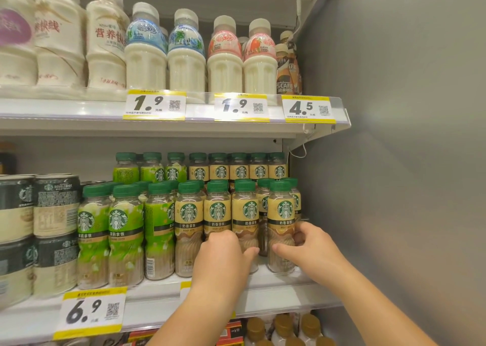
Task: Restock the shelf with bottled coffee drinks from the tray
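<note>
Yellow-label coffee bottles with green caps stand in rows on the middle shelf [284, 290]. My left hand [223, 259] wraps the lower part of one front-row yellow-label bottle [217, 211], its thumb lying across the neighbouring bottle [245, 211]. My right hand [313, 248] grips the rightmost front bottle [281, 211], thumb on its front and fingers curled round its right side. Both bottles stand upright on the shelf. No tray is in view.
Green-label coffee bottles [118, 230] and stacked dark cans [52, 214] fill the shelf to the left. The upper shelf [200, 124] carries white milk-drink bottles. A grey side wall [394, 161] closes the right. More bottles [284, 327] stand below.
</note>
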Tool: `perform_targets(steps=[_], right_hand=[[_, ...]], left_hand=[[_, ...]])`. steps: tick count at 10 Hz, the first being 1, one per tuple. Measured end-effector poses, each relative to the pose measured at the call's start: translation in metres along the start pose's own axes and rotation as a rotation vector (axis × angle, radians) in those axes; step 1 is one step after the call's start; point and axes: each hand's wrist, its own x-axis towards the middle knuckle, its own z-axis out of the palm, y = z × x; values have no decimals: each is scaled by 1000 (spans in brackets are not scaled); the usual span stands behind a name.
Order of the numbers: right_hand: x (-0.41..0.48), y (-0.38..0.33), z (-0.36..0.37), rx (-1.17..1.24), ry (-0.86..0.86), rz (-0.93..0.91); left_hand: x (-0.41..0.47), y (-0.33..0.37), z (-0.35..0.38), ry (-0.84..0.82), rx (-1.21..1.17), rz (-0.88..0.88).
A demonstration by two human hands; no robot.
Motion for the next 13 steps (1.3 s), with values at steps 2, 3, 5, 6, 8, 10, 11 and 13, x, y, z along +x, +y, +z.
perform_targets(steps=[2,3,5,6,8,10,11,13], right_hand=[[4,0,7,-15,6,-18],[5,-1,10,-14,10,-30],[4,0,15,5,25,-46],[2,1,17,-23,51,-57],[-3,2,19,-86,62,-9],[-9,-8,16,-247,6,59],[-12,-21,8,-436,-40,36],[-32,-72,-14,-910,-188,-70]], left_hand=[[2,-5,2,-5,41,25],[2,-6,3,2,30,34],[2,-10,7,-5,25,51],[4,-13,5,-36,24,63],[3,-14,4,-65,1,81],[2,-21,-5,-176,59,146],[1,-21,-21,-218,168,250],[1,-37,-83,-405,343,347]])
